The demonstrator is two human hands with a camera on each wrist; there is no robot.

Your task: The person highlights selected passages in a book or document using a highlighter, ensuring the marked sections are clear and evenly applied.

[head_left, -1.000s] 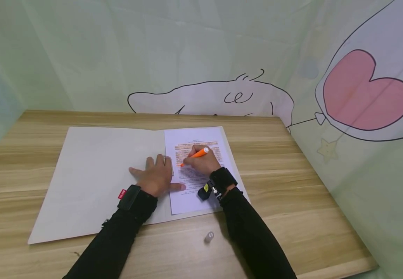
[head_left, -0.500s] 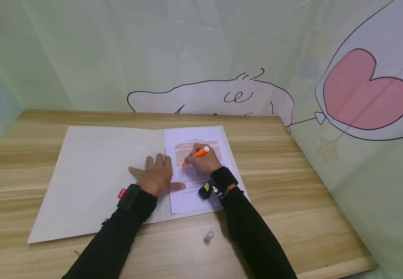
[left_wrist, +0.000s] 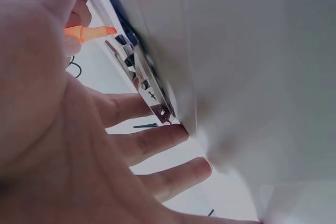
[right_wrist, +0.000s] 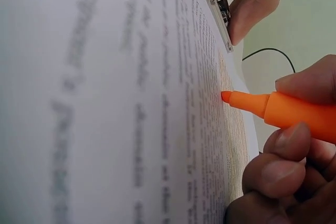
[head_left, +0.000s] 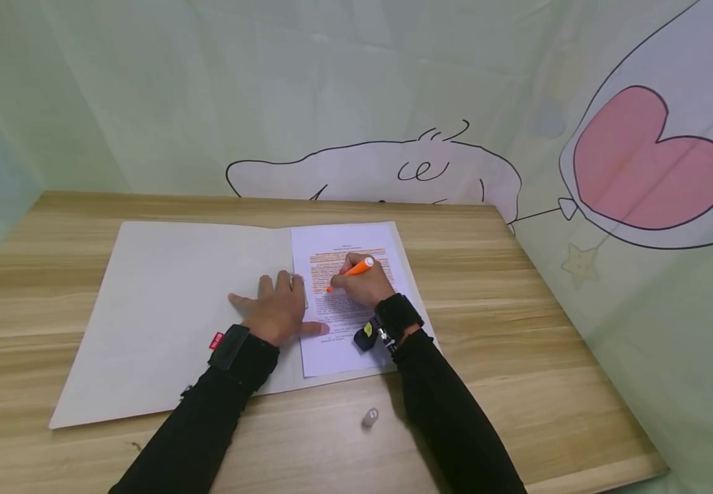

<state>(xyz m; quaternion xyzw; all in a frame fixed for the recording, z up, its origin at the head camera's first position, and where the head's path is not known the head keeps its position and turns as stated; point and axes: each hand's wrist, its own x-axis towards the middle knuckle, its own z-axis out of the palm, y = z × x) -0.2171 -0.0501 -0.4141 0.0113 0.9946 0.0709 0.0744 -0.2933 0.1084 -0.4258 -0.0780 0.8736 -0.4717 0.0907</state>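
Observation:
My right hand (head_left: 365,281) pinches an orange highlighter (head_left: 359,266), its tip down on a printed sheet (head_left: 337,360). In the right wrist view the highlighter's tip (right_wrist: 226,96) meets the lines of text. The upper lines on the sheet carry orange marking. The sheet lies on the right side of an opened white folder (head_left: 165,309). My left hand (head_left: 276,315) rests with spread fingers across the folder's middle, its thumb on the sheet's left edge. Beside those fingers, the left wrist view shows a metal clip (left_wrist: 149,93), partly hidden in the head view.
A small greyish cap (head_left: 370,417) stands on the wooden table (head_left: 504,384) in front of the folder. Behind the table hangs a pale green backdrop (head_left: 331,82) with cartoon drawings, and it continues along the right side.
My right hand and the highlighter have moved slightly to the right along the text. The left hand stays in place on the folder.

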